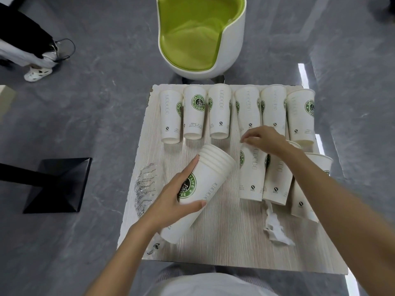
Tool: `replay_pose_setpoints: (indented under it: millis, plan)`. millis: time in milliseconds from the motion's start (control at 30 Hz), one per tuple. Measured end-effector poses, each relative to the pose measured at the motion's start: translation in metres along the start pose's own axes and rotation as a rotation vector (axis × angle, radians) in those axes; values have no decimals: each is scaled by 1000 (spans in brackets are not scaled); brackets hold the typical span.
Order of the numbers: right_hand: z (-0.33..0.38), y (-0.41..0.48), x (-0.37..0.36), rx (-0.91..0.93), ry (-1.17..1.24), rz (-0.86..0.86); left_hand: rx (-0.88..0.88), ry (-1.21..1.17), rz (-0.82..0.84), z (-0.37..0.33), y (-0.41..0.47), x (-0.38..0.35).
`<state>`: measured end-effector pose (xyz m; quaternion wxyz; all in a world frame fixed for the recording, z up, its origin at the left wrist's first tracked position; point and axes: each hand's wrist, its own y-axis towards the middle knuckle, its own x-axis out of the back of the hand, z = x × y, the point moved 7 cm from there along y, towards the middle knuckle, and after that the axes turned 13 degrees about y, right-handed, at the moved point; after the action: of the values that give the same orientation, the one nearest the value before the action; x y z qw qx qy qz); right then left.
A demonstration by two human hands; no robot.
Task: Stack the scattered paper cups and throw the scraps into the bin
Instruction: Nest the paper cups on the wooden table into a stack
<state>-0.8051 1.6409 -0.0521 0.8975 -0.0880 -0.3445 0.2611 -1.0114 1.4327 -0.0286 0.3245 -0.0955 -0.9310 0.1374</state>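
Head view. A square counter (224,248) with a pale wood-grain top carries the paper cups. The left hand (177,199) grasps a stack of nested cups (211,178) around its middle. The stack is tilted, with its rims pointing away and to the right and its base toward the near left of the counter. Whether the base touches the surface cannot be told.

The right hand (265,139) hangs over the right half of the counter with its fingers bent. Its fingertips are at the far end of a lying cup (252,178). Whether it grasps that cup cannot be told.

A far row of six cups (220,112) lies side by side along the far edge, wide ends away and green logos partly showing. More cups (277,182) lie side by side at the near right, partly hidden by the right forearm.

A torn white paper scrap (275,229) lies just in front of these cups. A crumpled clear wrapper (147,184) with printed text lies at the left edge of the counter. A small printed scrap (156,246) lies near the front left corner.

Beyond the counter stands a white chair (233,39) with a green seat, on a grey floor (96,103). To the left is a black stand base (59,184). At the upper left are another person's leg and a white shoe (36,73).
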Motion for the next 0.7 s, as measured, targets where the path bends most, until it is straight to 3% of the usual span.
replay_pose_setpoints:
  millis: [400,567,700]
  plan:
    - [10,-9,2,83,67,-13,3,-12,-21,2,0,5]
    - [22,-23,13,168,168,-92,-6,-18,-29,2,-3,11]
    - [30,-38,41,211,336,-256,-19,-13,-22,5,-6,15]
